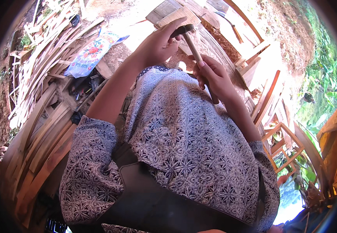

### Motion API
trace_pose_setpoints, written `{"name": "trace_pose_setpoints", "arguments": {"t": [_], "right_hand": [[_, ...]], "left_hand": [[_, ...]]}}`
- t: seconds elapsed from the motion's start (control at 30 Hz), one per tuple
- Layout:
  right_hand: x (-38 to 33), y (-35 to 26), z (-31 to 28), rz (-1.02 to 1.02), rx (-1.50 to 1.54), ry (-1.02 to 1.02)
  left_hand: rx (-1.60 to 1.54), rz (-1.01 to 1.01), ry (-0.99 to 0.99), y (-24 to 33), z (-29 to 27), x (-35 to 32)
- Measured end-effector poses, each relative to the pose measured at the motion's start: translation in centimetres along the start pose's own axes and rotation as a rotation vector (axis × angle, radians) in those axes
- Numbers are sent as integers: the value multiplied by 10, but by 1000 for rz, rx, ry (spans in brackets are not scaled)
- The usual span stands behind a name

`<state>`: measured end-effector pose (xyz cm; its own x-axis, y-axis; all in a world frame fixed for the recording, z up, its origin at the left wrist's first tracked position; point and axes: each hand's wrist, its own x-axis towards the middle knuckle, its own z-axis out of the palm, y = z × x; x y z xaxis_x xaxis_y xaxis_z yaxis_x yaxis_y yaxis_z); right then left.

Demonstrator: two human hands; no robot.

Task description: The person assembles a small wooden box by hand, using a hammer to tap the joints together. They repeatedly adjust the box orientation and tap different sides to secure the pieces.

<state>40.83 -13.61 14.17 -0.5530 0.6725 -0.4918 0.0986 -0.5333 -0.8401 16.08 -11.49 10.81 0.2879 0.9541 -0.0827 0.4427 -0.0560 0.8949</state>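
A hammer (pixel 192 46) with a pale wooden handle and a dark metal head is held up in front of my body, tilted with its head toward the far left. My right hand (pixel 212 73) is closed around the handle, and the handle's lower end sticks out below the fist. At the head end, my left hand (pixel 161 43) has the dark metal between its fingers, one digit stretched out above it and the others curled below. Just past both hands lies a worn wooden plank (pixel 181 16). A small pale round thing (pixel 181 65) shows between my wrists; its kind is unclear.
Long wood strips (pixel 40 70) are heaped at the left, with a white printed sack (pixel 92 54) on them. A curved blade with a handle (pixel 232 28) lies on the boards at the far right. A wooden frame (pixel 283 147) and an orange sheet (pixel 333 143) stand at the right.
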Motion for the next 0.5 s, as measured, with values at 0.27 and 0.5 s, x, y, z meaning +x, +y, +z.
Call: {"name": "trace_pose_setpoints", "arguments": {"t": [0.27, 0.5], "right_hand": [[60, 37, -24, -494, -191, 384], [101, 84, -35, -118, -619, 517]], "left_hand": [[916, -186, 301, -113, 43, 38], [913, -361, 133, -118, 46, 54]]}}
